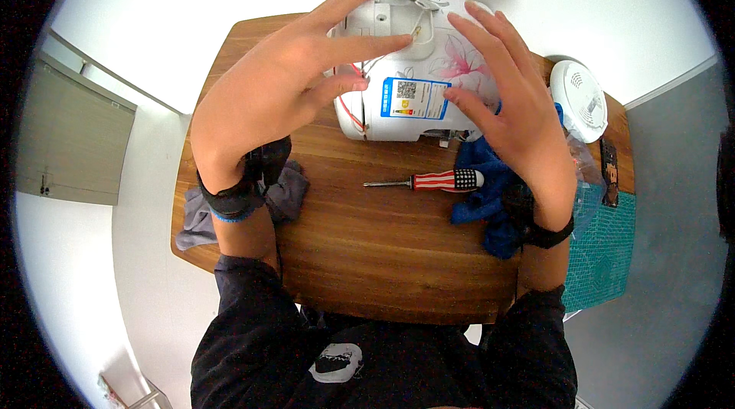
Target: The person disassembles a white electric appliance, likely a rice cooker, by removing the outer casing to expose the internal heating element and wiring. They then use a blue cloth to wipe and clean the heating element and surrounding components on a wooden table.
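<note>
A white appliance (398,114) with a pink flower print and a blue label lies on its side at the far middle of the wooden table (383,256); red and white wires show at its left end. My left hand (283,87) hovers over its left part, fingers spread, holding nothing. My right hand (505,103) hovers over its right part, fingers apart and empty. A screwdriver (432,181) with a red, white and blue striped handle lies on the table just below the appliance, between my wrists.
A blue cloth (478,206) lies under my right wrist. A grey cloth (195,229) sits by my left wrist. A round white lid (579,99) rests at the right, with a green cutting mat (609,256) and clear plastic bag nearby.
</note>
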Action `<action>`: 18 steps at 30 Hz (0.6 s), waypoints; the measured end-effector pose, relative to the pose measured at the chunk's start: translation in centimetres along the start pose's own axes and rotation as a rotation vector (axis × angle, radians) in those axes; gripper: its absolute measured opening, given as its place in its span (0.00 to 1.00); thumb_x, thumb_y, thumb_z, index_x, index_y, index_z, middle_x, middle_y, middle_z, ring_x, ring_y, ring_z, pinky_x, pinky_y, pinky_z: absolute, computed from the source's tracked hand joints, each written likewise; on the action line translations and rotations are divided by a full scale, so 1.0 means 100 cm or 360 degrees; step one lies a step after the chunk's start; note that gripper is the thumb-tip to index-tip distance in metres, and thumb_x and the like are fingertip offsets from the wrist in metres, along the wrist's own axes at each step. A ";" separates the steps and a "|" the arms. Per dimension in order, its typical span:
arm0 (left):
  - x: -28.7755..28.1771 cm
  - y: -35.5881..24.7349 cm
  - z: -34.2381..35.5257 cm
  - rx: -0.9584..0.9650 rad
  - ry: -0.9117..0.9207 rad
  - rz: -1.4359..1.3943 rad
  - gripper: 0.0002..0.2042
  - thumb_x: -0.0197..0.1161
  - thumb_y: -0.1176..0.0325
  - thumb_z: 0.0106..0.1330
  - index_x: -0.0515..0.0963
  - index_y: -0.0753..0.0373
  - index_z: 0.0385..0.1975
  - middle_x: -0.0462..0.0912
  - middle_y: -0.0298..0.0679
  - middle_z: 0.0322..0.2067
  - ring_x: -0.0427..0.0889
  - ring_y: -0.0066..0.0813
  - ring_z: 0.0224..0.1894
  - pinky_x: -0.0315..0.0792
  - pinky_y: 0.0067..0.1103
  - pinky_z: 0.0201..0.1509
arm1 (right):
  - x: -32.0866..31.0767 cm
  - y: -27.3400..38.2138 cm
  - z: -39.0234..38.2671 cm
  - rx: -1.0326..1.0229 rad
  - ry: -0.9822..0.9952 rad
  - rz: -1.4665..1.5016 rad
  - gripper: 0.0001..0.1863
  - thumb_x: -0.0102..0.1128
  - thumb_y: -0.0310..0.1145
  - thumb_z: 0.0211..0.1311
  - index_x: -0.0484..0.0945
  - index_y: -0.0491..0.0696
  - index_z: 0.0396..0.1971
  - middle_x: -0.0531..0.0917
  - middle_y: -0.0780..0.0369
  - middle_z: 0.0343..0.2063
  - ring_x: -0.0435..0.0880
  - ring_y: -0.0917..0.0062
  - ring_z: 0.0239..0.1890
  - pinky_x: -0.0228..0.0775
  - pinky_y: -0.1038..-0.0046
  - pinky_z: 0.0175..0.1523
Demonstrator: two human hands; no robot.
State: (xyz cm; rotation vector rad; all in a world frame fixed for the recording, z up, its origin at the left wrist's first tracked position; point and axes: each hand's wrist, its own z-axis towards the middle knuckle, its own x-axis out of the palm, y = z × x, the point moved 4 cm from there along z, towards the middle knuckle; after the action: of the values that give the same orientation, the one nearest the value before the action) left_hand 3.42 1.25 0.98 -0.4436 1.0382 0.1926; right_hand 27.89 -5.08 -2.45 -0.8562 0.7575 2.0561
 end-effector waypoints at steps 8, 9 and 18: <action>-0.001 -0.008 -0.003 -0.0010 -0.0090 0.0130 0.25 0.73 0.73 0.65 0.80 0.60 0.64 0.73 0.54 0.74 0.81 0.61 0.63 0.76 0.40 0.65 | 0.014 0.035 -0.001 -0.0110 0.0219 -0.0380 0.39 0.58 0.22 0.69 0.67 0.61 0.80 0.65 0.66 0.82 0.54 0.56 0.86 0.47 0.40 0.82; -0.002 -0.009 -0.003 -0.0097 -0.0056 0.0087 0.26 0.74 0.72 0.64 0.79 0.60 0.64 0.74 0.53 0.74 0.80 0.59 0.65 0.75 0.39 0.67 | 0.015 0.036 -0.001 -0.0118 0.0199 -0.0403 0.39 0.59 0.22 0.69 0.68 0.61 0.79 0.67 0.67 0.81 0.56 0.58 0.85 0.47 0.40 0.82; -0.006 -0.009 -0.006 -0.0199 0.0007 0.0036 0.33 0.78 0.67 0.60 0.75 0.57 0.67 0.75 0.44 0.75 0.77 0.50 0.72 0.69 0.37 0.74 | 0.016 0.041 0.002 -0.0341 -0.0170 -0.0420 0.25 0.69 0.29 0.59 0.86 0.58 0.59 0.82 0.66 0.59 0.78 0.65 0.66 0.68 0.52 0.73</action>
State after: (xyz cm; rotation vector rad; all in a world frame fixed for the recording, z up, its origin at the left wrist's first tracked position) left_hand 2.93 0.20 1.50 -0.5456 1.0393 0.2781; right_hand 23.70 -6.47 -2.68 -0.9038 0.3493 1.9486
